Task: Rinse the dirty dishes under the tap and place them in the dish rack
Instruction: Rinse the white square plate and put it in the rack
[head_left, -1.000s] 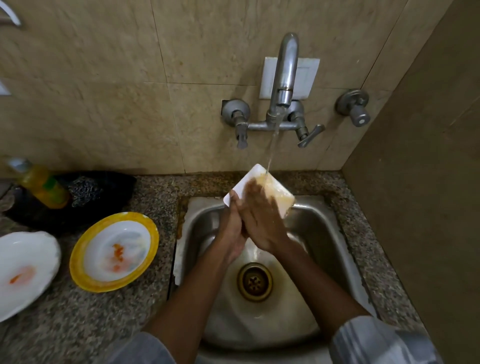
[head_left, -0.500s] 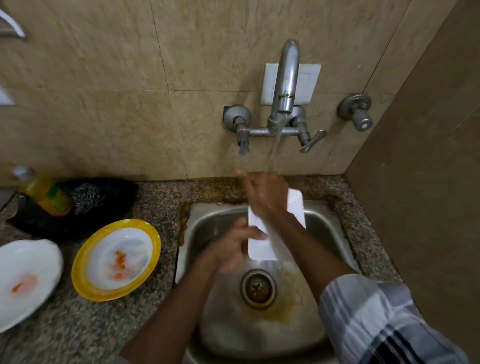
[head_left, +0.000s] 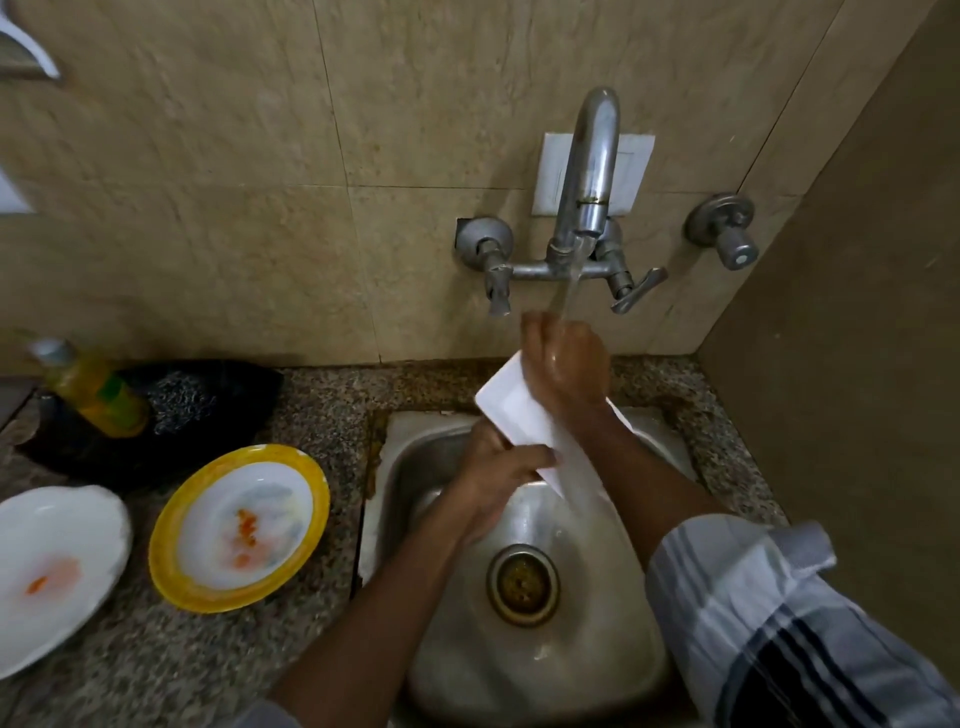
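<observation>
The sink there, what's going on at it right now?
A person is rinsing a white rectangular dish over the steel sink, both hands on it: the left hand grips its lower edge, the right hand holds its top under the running tap. Two more dishes wait on the granite counter, both smeared orange: a yellow-rimmed plate and a white plate. No dish rack is in view.
</observation>
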